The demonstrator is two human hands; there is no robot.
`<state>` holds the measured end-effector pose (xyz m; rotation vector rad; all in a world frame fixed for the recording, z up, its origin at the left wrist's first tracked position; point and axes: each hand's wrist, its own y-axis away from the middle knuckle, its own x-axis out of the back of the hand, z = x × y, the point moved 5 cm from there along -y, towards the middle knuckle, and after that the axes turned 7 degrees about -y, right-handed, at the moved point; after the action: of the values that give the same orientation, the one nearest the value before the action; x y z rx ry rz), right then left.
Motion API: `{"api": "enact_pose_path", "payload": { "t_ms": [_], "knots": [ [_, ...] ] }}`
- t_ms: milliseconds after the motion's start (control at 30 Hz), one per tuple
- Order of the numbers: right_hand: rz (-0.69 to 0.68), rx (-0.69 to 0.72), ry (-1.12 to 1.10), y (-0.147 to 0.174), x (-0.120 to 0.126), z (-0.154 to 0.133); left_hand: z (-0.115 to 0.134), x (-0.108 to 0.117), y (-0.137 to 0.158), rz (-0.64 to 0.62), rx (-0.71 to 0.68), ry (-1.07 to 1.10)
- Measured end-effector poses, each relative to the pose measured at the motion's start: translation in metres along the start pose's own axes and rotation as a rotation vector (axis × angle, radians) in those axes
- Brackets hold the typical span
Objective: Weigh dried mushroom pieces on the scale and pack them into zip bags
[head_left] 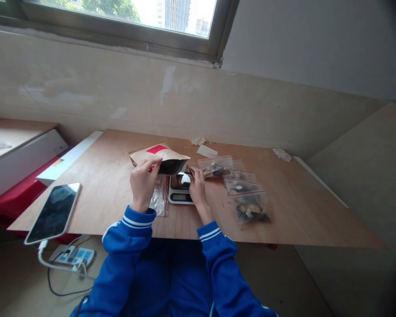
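Note:
My left hand (pixel 145 182) pinches the edge of a brown paper pouch (pixel 171 155) with a red label, its dark mouth open toward the right. Just right of that mouth, over a small digital scale (pixel 181 197), my right hand (pixel 198 185) is closed on a dark brown dried piece (pixel 188 171), whose exact kind I cannot make out. Another brown piece seems to lie on the scale's shiny plate. Partly under my left wrist are clear empty zip bags (pixel 160 197). Filled zip bags (pixel 250 207) of dark and tan dried pieces lie to the right.
A phone (pixel 54 212) on a charging cable lies at the table's left edge, above a power strip (pixel 74 255) on the floor. A white card (pixel 207 151) and crumpled white scraps (pixel 198 141) lie toward the wall. More white scraps (pixel 281 154) lie at the back right.

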<state>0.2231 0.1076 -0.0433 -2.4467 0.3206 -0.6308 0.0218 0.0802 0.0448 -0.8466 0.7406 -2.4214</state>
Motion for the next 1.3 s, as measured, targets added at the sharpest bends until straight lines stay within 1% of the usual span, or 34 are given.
{"api": "enact_pose_path", "payload": {
  "t_ms": [100, 200, 300, 500, 633, 733, 800, 867, 933, 1000, 1067, 1100, 1133, 1167, 1233, 1300],
  "knots": [
    [-0.099, -0.021, 0.029, -0.004, -0.006, 0.007, -0.003, 0.001, -0.001, 0.009, 0.003, -0.003],
    [-0.16, -0.011, 0.054, -0.006, -0.011, 0.011, -0.006, 0.002, -0.002, 0.022, 0.01, -0.022],
    [-0.195, -0.013, 0.007, -0.007, -0.013, 0.018, -0.009, 0.004, -0.003, 0.03, 0.008, -0.031],
    [-0.109, -0.119, -0.12, -0.013, -0.004, 0.039, -0.012, 0.008, -0.003, 0.046, -0.007, -0.008],
    [-0.039, -0.189, -0.186, -0.017, 0.002, 0.053, -0.012, 0.011, -0.004, 0.05, 0.01, -0.014],
    [-0.038, -0.179, -0.187, -0.017, 0.005, 0.056, -0.012, 0.011, -0.003, 0.047, 0.013, -0.014],
    [-0.034, -0.154, -0.147, -0.017, 0.008, 0.055, -0.012, 0.011, -0.003, 0.048, 0.009, -0.012],
    [-0.016, -0.123, -0.071, -0.017, 0.013, 0.049, -0.013, 0.011, -0.002, 0.047, 0.007, -0.014],
    [0.001, -0.092, 0.015, -0.016, 0.02, 0.036, -0.014, 0.011, -0.001, 0.046, 0.006, -0.018],
    [0.005, -0.074, 0.067, -0.012, 0.028, 0.017, -0.015, 0.013, -0.001, 0.048, -0.002, -0.018],
    [-0.022, -0.06, 0.062, 0.0, 0.033, -0.007, -0.015, 0.014, -0.001, 0.052, -0.011, -0.019],
    [-0.057, -0.05, 0.038, 0.009, 0.035, -0.021, -0.016, 0.015, -0.001, 0.053, -0.014, -0.02],
    [-0.121, -0.04, 0.0, 0.019, 0.033, -0.035, -0.016, 0.015, -0.001, 0.053, -0.015, -0.022],
    [-0.216, -0.025, -0.02, 0.032, 0.03, -0.047, -0.016, 0.016, -0.001, 0.054, -0.014, -0.026],
    [-0.413, 0.015, 0.025, 0.059, 0.022, -0.067, -0.016, 0.016, -0.001, 0.055, -0.012, -0.032],
    [-0.508, 0.042, 0.121, 0.082, 0.017, -0.075, -0.016, 0.016, -0.001, 0.055, -0.007, -0.032]
  ]
}}
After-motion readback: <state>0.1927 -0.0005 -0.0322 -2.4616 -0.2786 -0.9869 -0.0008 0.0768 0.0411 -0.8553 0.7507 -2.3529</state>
